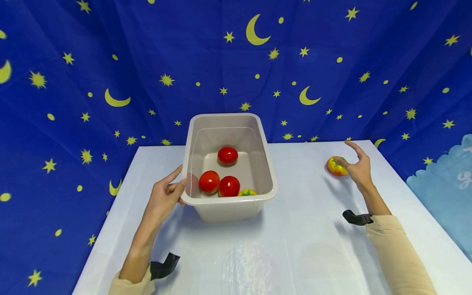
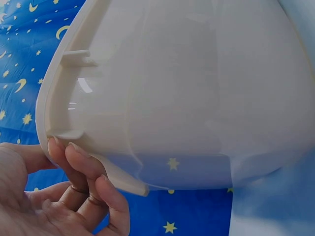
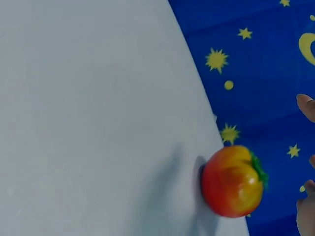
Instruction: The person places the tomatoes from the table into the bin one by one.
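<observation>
A light grey plastic tub (image 1: 228,209) stands on the white table, tilted in the head view so that its inside shows. My left hand (image 1: 164,197) pinches the tub's left rim near the front corner, thumb above and fingers curled beneath. Inside lie three smooth red tomatoes (image 1: 227,156), plus a yellow one with a green top (image 1: 248,192), partly hidden behind the front wall. Off to the right, a ribbed yellow-and-red tomato (image 1: 336,166) rests near the table's back edge. My right hand (image 1: 358,167) hovers beside it, thumb and forefinger spread wide; in the right wrist view fingertips (image 3: 306,107) are apart from it.
The white table (image 1: 302,241) ends at the back against a blue curtain (image 1: 206,61) with yellow moons and stars. A light blue cloud-shaped patch (image 1: 446,184) lies at the far right. Each wrist carries a black mount (image 1: 357,218).
</observation>
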`<control>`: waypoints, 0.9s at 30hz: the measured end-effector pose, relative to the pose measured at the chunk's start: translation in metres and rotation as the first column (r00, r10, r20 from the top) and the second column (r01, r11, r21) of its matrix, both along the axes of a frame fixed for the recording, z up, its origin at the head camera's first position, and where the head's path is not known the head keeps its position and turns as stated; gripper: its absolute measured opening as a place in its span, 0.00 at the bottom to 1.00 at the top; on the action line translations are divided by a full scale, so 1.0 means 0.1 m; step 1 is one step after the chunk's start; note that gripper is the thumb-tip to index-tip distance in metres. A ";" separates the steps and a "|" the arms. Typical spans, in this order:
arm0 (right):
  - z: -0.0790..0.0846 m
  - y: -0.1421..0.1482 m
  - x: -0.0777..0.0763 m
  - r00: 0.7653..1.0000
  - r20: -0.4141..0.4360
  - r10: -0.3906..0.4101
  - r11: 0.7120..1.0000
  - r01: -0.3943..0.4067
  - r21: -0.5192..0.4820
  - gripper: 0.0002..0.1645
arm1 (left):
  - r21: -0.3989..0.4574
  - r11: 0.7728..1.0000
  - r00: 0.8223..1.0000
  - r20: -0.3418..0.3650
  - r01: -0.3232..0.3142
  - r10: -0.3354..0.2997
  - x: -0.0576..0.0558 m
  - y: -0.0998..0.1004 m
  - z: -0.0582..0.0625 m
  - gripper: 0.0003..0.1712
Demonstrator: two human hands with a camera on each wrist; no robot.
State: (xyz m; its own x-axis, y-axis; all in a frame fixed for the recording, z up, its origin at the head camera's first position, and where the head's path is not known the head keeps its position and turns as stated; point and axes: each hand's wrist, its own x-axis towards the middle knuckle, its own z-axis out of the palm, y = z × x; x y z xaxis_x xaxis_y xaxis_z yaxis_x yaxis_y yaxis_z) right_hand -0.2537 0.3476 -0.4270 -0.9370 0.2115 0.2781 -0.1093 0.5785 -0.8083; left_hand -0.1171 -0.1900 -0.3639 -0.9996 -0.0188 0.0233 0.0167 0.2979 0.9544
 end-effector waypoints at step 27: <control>-0.42 0.10 -0.12 0.984 0.176 0.009 1.000 -0.004 -0.028 0.49 | 0.019 1.000 0.999 0.029 -0.016 0.015 -0.01 0.01 0.00 0.31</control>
State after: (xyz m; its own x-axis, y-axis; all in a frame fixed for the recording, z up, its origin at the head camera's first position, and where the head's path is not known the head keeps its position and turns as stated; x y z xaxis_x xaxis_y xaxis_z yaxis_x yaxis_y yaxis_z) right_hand -0.2653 0.3575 -0.4691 -0.9720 0.2110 0.1031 0.0324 0.5553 -0.8310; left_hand -0.1180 -0.1887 -0.3643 -0.9994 -0.0347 -0.0057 -0.0152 0.2794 0.9600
